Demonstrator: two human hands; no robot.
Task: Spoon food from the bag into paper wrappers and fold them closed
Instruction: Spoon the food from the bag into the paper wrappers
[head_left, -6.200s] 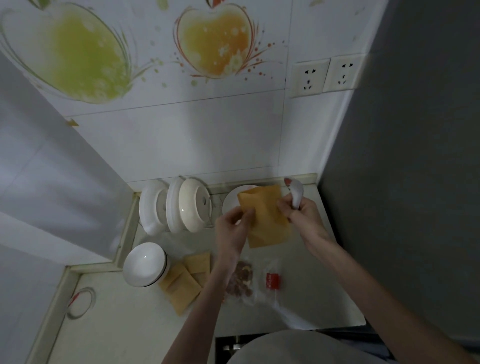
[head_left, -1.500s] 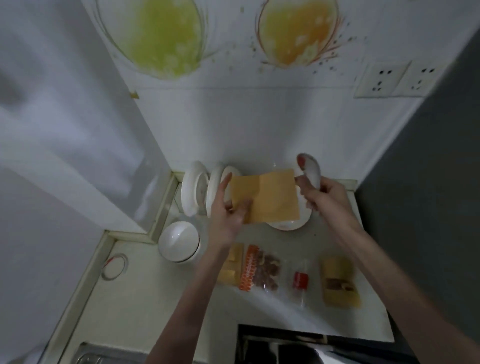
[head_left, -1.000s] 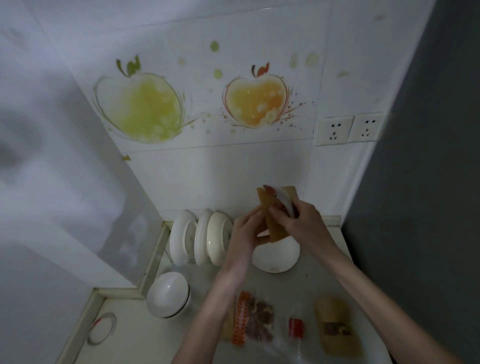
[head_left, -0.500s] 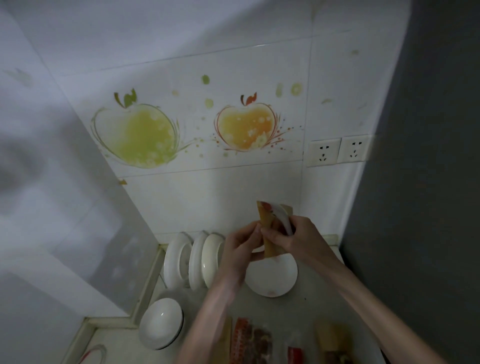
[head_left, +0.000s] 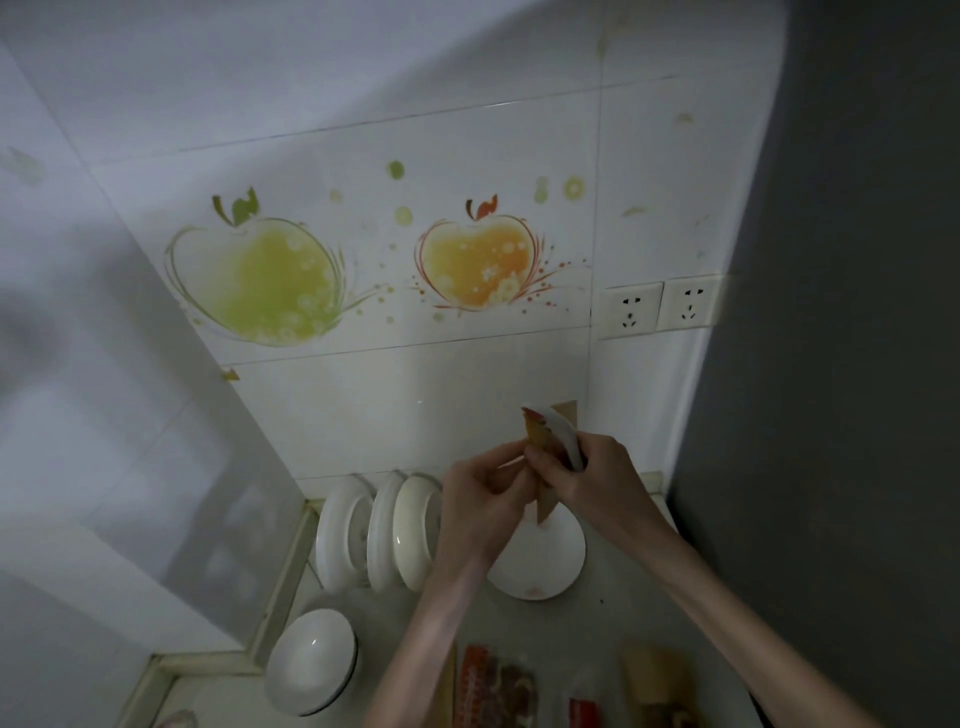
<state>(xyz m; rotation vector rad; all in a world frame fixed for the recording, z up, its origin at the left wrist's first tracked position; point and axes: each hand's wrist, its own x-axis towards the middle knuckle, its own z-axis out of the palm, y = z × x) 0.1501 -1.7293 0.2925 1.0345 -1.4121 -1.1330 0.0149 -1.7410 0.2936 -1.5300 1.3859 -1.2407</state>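
paper wrapper (head_left: 546, 500) is standing upright above the plate (head_left: 537, 566), both hands pinching it: left hand (head_left: 485, 506) on its left edge, right hand (head_left: 589, 480) also gripping the spoon (head_left: 563, 439).

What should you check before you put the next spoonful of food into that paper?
1. Paper wrapper held by both hands: ok, left hand and right hand grip it.
2. Spoon in the right hand: ok.
3. Wrapper opened into a pocket: cannot tell, fingers hide it.
4. Plate beneath to catch spills: ok.
5. Food bag within reach: ok, lying near the counter edge.
6. Bag open: cannot tell.
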